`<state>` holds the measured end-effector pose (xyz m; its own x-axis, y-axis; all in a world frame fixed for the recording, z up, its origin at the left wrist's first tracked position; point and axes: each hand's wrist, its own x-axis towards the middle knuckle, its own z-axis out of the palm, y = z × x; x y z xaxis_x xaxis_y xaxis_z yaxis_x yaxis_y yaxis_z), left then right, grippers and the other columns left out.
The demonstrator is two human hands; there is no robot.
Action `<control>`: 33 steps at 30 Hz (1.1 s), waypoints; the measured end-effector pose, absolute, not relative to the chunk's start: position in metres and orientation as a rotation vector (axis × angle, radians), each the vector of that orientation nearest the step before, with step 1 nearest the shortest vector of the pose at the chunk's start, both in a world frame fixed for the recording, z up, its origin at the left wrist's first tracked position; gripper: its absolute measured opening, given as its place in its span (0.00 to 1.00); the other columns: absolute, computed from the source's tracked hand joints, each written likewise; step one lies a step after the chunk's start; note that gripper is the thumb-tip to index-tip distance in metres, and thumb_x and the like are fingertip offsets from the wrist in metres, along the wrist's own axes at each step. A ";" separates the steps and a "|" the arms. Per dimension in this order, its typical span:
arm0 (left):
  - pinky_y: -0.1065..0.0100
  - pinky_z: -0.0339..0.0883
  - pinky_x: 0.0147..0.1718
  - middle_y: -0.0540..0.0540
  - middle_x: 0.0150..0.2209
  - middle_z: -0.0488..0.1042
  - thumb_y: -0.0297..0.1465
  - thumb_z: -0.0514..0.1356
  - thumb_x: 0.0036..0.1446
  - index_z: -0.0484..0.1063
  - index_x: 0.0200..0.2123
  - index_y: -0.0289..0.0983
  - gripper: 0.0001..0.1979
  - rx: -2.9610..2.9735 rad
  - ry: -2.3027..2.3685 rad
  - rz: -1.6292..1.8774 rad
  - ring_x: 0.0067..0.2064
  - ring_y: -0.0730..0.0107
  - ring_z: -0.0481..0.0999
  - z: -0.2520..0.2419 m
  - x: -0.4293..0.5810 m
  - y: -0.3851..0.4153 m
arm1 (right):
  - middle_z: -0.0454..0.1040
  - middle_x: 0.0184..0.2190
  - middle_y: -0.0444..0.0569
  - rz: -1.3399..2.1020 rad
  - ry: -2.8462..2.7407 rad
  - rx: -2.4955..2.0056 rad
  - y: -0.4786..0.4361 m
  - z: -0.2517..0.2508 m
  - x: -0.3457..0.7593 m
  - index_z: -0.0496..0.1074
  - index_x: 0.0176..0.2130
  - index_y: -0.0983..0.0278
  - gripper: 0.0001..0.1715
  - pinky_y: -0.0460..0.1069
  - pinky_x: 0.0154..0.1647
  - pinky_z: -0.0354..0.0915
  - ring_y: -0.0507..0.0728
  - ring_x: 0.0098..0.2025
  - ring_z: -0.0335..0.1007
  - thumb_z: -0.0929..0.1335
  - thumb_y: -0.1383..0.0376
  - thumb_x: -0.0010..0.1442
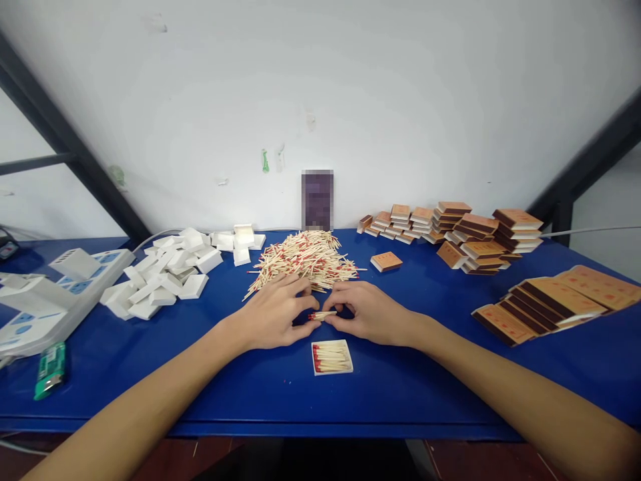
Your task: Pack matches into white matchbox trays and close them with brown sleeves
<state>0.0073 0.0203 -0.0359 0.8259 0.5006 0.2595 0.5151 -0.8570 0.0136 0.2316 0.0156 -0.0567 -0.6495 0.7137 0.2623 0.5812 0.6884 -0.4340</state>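
My left hand and my right hand meet over the blue table, both pinching a small bundle of red-tipped matches between their fingertips. Just in front of them lies a white inner matchbox tray partly filled with matches, heads to the left. Behind the hands spreads a big loose pile of matches.
A heap of empty white trays lies at the left, with white power strips and a green lighter further left. Stacks of brown matchbox sleeves stand at the back right, flat sleeves at the right, one sleeve alone.
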 end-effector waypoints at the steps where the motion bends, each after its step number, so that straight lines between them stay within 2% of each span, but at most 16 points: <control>1: 0.63 0.63 0.40 0.45 0.37 0.70 0.36 0.56 0.63 0.74 0.36 0.36 0.10 -2.944 -0.816 -0.398 0.41 0.64 0.69 -0.036 0.008 0.020 | 0.70 0.29 0.45 0.431 -2.484 -1.013 0.015 -0.057 0.231 0.76 0.36 0.62 0.08 0.47 0.32 0.57 0.52 0.31 0.64 0.67 0.62 0.62; 5: 0.63 0.63 0.40 0.46 0.36 0.70 0.34 0.56 0.63 0.73 0.35 0.36 0.09 -2.938 -0.833 -0.366 0.40 0.65 0.69 -0.036 0.009 0.020 | 0.72 0.34 0.47 0.410 -2.473 -1.009 0.014 -0.057 0.230 0.75 0.37 0.63 0.08 0.48 0.35 0.59 0.53 0.34 0.67 0.67 0.63 0.63; 9: 0.63 0.64 0.41 0.45 0.35 0.71 0.33 0.55 0.63 0.73 0.36 0.35 0.09 -2.959 -0.848 -0.356 0.40 0.64 0.69 -0.035 0.011 0.020 | 0.76 0.38 0.49 0.311 -2.456 -0.958 0.012 -0.057 0.228 0.75 0.39 0.62 0.07 0.55 0.48 0.58 0.57 0.43 0.70 0.68 0.63 0.63; 11: 0.63 0.64 0.41 0.45 0.35 0.71 0.32 0.55 0.63 0.73 0.36 0.35 0.08 -2.956 -0.850 -0.358 0.41 0.63 0.69 -0.034 0.012 0.019 | 0.77 0.37 0.47 0.304 -2.446 -0.942 0.012 -0.058 0.227 0.74 0.40 0.62 0.06 0.58 0.53 0.55 0.58 0.43 0.71 0.68 0.64 0.62; 13: 0.63 0.64 0.41 0.45 0.36 0.71 0.32 0.55 0.63 0.73 0.36 0.35 0.09 -2.948 -0.850 -0.352 0.41 0.63 0.68 -0.034 0.012 0.019 | 0.78 0.35 0.46 0.342 -2.437 -0.920 0.013 -0.059 0.227 0.74 0.40 0.62 0.06 0.56 0.52 0.59 0.56 0.40 0.72 0.67 0.65 0.62; 15: 0.63 0.64 0.41 0.44 0.36 0.71 0.32 0.55 0.63 0.73 0.35 0.35 0.09 -2.941 -0.855 -0.351 0.40 0.63 0.69 -0.035 0.012 0.019 | 0.77 0.35 0.46 0.378 -2.441 -0.898 0.013 -0.059 0.226 0.74 0.40 0.62 0.06 0.51 0.44 0.63 0.55 0.38 0.72 0.67 0.66 0.63; 18: 0.64 0.64 0.40 0.45 0.35 0.71 0.32 0.55 0.63 0.72 0.34 0.35 0.09 -2.952 -0.880 -0.373 0.39 0.64 0.69 -0.037 0.012 0.020 | 0.77 0.35 0.47 0.359 -2.490 -0.894 0.012 -0.060 0.226 0.74 0.38 0.63 0.06 0.47 0.38 0.64 0.54 0.36 0.72 0.66 0.68 0.63; 25: 0.64 0.62 0.38 0.46 0.34 0.71 0.32 0.55 0.62 0.71 0.33 0.35 0.08 -2.941 -0.902 -0.368 0.37 0.65 0.68 -0.039 0.013 0.019 | 0.76 0.36 0.50 0.153 -2.634 -0.868 0.010 -0.059 0.224 0.72 0.40 0.65 0.08 0.48 0.37 0.63 0.55 0.36 0.72 0.63 0.71 0.64; 33: 0.63 0.63 0.37 0.45 0.35 0.71 0.32 0.56 0.62 0.70 0.34 0.35 0.08 -2.902 -0.884 -0.329 0.38 0.63 0.69 -0.036 0.012 0.019 | 0.75 0.30 0.46 0.320 -2.429 -0.824 0.014 -0.065 0.222 0.71 0.34 0.64 0.06 0.47 0.36 0.63 0.54 0.34 0.69 0.66 0.73 0.58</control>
<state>0.0119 0.0186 -0.0355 0.8093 0.5402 0.2305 0.5596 -0.8284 -0.0233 0.2221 0.0137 -0.0648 -0.6610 0.6193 0.4237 0.4884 0.7837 -0.3837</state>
